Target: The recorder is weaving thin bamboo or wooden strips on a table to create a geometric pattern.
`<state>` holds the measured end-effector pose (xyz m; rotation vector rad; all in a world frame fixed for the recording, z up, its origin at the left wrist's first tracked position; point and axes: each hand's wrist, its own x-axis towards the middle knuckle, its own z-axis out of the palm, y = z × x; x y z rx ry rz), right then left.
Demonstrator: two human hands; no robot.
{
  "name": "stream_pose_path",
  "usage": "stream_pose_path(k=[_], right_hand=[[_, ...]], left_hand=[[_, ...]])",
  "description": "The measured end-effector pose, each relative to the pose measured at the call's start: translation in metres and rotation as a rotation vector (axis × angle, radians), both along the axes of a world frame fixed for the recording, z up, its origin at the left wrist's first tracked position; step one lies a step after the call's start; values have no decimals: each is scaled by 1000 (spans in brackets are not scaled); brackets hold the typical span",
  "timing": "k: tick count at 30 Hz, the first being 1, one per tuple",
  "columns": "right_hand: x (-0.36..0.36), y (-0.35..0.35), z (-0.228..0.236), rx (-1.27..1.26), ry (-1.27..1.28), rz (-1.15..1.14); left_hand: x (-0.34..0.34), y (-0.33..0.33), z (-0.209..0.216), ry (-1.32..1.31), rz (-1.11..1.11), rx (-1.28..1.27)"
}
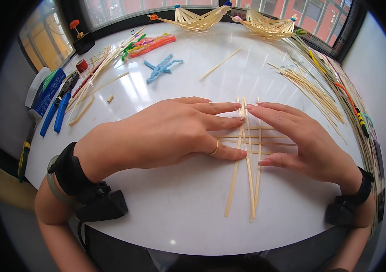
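On the white table [179,195], the left hand [161,124], fingers spread and tips pressing on strips, and the right hand [299,140], thumb and fingers apart, flank a loose lattice of bamboo strips [259,136] lying between them. It is pale, thin and uneven: lengthwise strips lean askew across about four crosswise ones. Bare tabletop runs from its lower ends to the curved near edge; beyond the left hand lies a small fuzzy blue cross [160,69].
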<state>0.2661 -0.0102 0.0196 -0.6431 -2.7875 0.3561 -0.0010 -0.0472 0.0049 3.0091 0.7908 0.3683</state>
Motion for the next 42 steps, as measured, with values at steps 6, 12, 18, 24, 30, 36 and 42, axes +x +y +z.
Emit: stream_pose_path(k=[6,12,18,24,30,36,42], right_hand=[[-6,1,2,-40,78,12],[-5,6,-3,17,104,53],[-7,9,-5,37,90,131],[-9,11,-2,73,51,120],[-7,14,-9,58,57,108],[-10,11,-3,189,-11,97],[-10,11,-7,187,44,81]], left_hand=[[4,-4,5,-6,27,115],[4,-11,9,164,62,230],[4,-12,10,178,71,241],[4,-14,11,167,72,243],[3,-12,9,157,48,249],[4,-14,9,171,53,243],[6,-14,9,182,56,248]])
